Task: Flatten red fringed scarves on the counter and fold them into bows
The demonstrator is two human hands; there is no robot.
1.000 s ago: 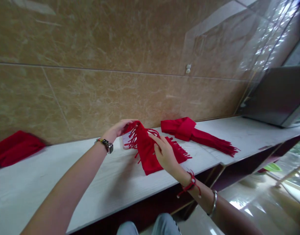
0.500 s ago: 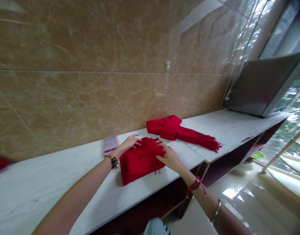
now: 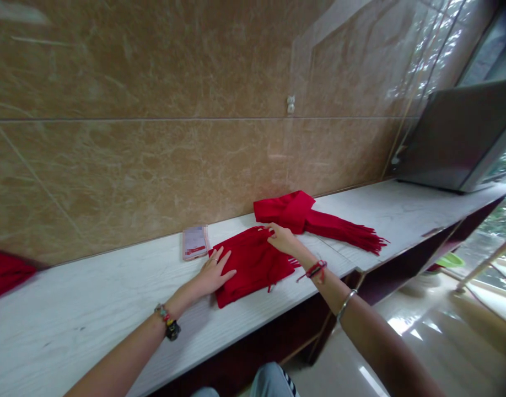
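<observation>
A folded red scarf (image 3: 253, 262) with fringes at its right end lies on the white counter (image 3: 124, 286). My left hand (image 3: 214, 273) rests on its left edge, fingers spread. At the scarf's far right corner, my right hand (image 3: 283, 240) has its thumb and fingers pinched on the fringed edge. Just behind, a second red scarf (image 3: 296, 212) lies folded across itself, its fringe pointing right. A phone (image 3: 195, 242) lies beyond my left hand, close to the wall.
Brown marble tiles (image 3: 154, 176) rise behind the counter. Another piece of red cloth (image 3: 9, 274) is at the far left. A large grey box-like appliance (image 3: 447, 140) stands at the right end. Dark shelves (image 3: 269, 342) open below the counter, near my knees.
My left hand has moved back from the fringe to the scarf's left edge. My right hand has shifted to the far corner, and the bunched fringe now lies flatter. The view has turned slightly.
</observation>
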